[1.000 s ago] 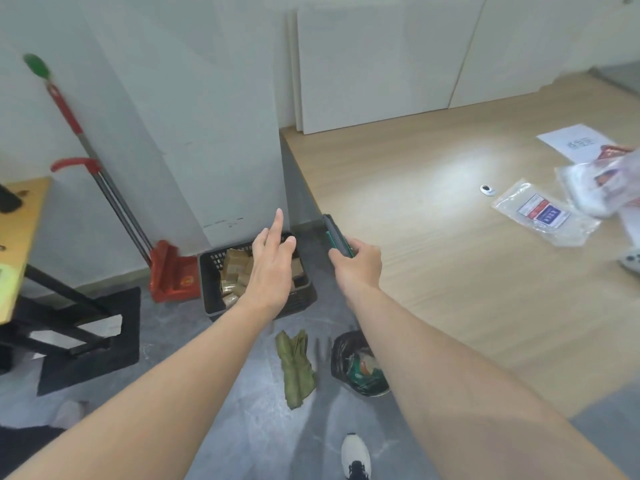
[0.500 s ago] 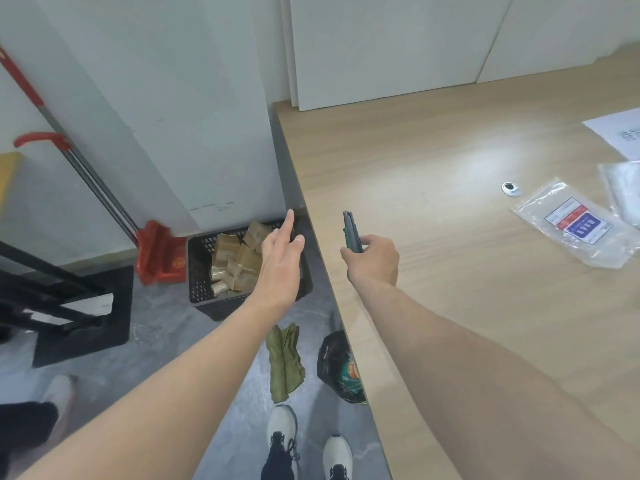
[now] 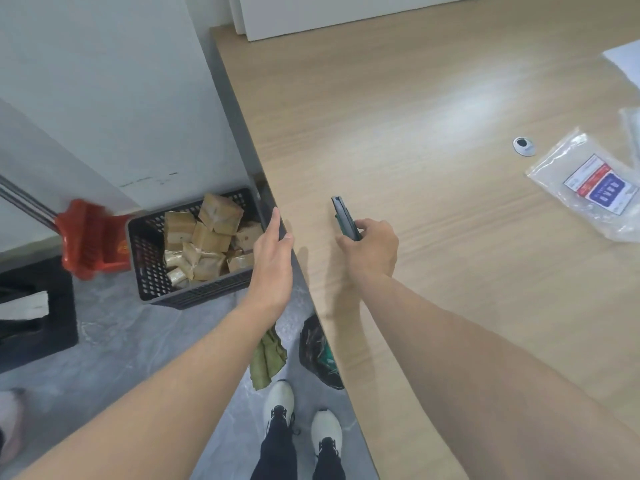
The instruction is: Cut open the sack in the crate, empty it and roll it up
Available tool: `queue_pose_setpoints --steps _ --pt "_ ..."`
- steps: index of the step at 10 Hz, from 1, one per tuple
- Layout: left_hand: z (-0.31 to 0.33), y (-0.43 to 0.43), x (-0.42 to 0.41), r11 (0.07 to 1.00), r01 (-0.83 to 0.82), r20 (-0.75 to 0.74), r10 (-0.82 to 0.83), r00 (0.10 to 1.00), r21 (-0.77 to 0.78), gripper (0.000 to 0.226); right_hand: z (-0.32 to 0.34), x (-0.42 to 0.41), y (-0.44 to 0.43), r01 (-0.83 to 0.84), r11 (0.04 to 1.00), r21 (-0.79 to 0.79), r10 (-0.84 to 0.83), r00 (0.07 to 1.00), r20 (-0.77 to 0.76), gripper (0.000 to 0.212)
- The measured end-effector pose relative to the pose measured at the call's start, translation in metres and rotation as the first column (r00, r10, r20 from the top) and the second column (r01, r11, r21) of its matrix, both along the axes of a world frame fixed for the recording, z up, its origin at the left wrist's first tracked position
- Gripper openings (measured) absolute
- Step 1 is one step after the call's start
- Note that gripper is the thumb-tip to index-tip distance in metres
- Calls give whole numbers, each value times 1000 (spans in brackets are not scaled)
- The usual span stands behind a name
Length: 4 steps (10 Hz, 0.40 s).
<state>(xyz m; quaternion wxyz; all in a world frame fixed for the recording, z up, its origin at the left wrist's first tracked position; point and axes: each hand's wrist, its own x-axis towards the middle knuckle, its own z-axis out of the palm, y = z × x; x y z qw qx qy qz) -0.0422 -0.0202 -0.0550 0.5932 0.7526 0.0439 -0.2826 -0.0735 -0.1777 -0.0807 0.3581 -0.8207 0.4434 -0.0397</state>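
A black plastic crate [image 3: 149, 258] stands on the grey floor beside the table, filled with several tan packets [image 3: 207, 237]. A rolled green sack [image 3: 266, 358] lies on the floor near my feet. My right hand [image 3: 370, 247] is over the wooden table [image 3: 433, 98], shut on a dark utility knife [image 3: 344, 218] that points away from me. My left hand [image 3: 273, 258] hangs flat, fingers extended, above the table's left edge, next to the crate, and holds nothing.
A red dustpan and broom [image 3: 86, 237] lean by the wall left of the crate. A dark bag [image 3: 317, 351] lies on the floor under the table edge. On the table's right are a clear plastic packet [image 3: 588, 185], a small round white object [image 3: 523, 145] and paper [image 3: 623, 60].
The view has tilted downward and my feet have come into sight. Both hands have kept their poses, and my right hand with the knife now lies further over the tabletop.
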Motion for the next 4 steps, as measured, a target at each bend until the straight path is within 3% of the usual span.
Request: queue_pose_setpoints --steps 2,3,4 --pt "-9 -5 1 1000 -12 -24 13 1000 18 53 -13 -2 -3 -21 1000 21 21 1000 -10 23" --pt "-8 -2 -1 1000 -8 -13 8 1000 2 53 -10 -5 -3 -40 999 20 40 999 -8 31" --pt "-1 4 -2 1000 -14 -20 14 1000 6 53 -3 -8 0 -58 995 -86 51 995 -83 54"
